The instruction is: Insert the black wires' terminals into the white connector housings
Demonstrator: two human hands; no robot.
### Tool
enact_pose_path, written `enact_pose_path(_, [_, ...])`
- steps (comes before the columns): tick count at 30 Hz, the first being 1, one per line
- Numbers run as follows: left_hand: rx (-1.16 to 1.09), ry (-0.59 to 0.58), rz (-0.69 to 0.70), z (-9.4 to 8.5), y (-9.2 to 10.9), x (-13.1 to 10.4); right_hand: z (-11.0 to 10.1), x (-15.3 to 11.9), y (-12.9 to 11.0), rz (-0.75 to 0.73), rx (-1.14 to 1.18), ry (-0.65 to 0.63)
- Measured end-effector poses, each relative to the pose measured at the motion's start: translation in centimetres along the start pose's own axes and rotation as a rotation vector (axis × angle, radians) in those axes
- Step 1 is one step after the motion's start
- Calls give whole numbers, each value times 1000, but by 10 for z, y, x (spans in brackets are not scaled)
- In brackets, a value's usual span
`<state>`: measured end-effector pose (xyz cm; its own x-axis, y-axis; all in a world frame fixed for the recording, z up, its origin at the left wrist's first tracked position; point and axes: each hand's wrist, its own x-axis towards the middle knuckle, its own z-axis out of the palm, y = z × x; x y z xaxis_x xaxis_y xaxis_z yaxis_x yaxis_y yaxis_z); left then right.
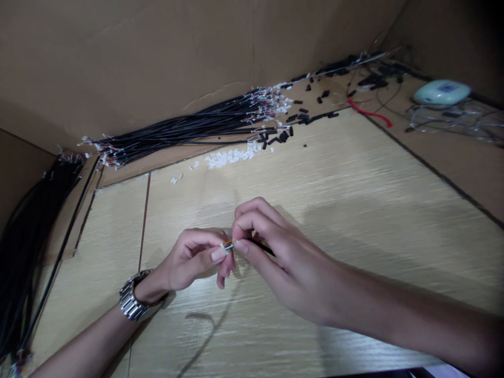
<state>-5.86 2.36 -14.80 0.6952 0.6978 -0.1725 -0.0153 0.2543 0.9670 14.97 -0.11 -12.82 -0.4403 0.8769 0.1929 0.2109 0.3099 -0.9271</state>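
Note:
Above the wooden table [354, 210] my two hands meet near the middle of the view. Between thumb and fingers, my left hand [197, 257] pinches the thin coloured wires [229, 244] at a cable's end; any connector there is hidden by the fingertips. My right hand [275, 252] is closed on the same black cable [260, 245], right beside the wires. The black sheath shows under its curled fingers, and the rest of the cable is mostly hidden. A metal-band watch [132, 296] sits on my left wrist.
A bundle of black cables [177, 128] with bare wire ends lies along the back. Small white connectors [232, 156] and black sleeve pieces [281, 137] are scattered before it. More black cables [27, 236] lie at left. A pale green device [441, 92] and a red strip [370, 113] are at right.

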Motion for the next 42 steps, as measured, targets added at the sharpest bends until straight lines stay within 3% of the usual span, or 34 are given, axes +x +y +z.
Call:
enact_pose_path(14, [67,12,19,1,1,0,1,0,1,-5,11,21])
enact_pose_path(42, [160,20,47,5,4,2,0,-1,5,-23,-107,-53])
